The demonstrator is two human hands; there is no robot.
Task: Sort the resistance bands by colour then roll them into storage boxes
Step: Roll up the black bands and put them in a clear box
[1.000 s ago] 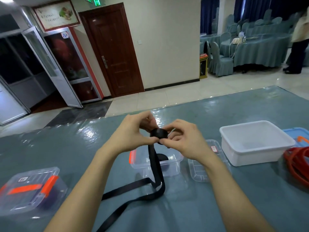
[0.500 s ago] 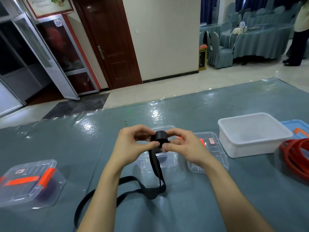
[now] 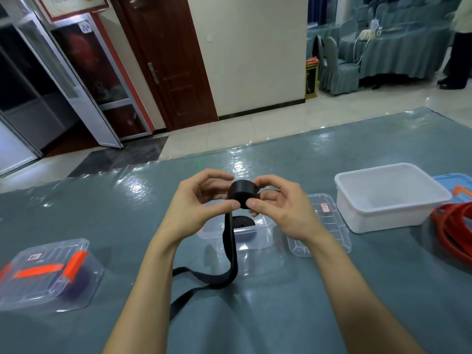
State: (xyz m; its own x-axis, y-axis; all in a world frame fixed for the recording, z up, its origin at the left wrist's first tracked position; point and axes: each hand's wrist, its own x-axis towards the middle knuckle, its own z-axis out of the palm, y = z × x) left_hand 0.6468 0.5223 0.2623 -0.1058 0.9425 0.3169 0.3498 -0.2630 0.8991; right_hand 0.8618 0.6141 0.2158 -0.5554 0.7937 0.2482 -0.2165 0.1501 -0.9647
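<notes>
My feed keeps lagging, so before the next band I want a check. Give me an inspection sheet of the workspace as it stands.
Surface: table, teal cloth under glossy clear film.
Job's things: black band roll held over open clear box that has another black roll inside; loose tail trails onto the table; closed clear box at left; white tub, red bands at right.
Clutter: loose clear lid, blue lid.
Hands: left hand and right hand both pinch the roll.
Cables: white cord at the far covered table only.
Surroundings: brown door, draped chairs, a person standing far right.
</notes>
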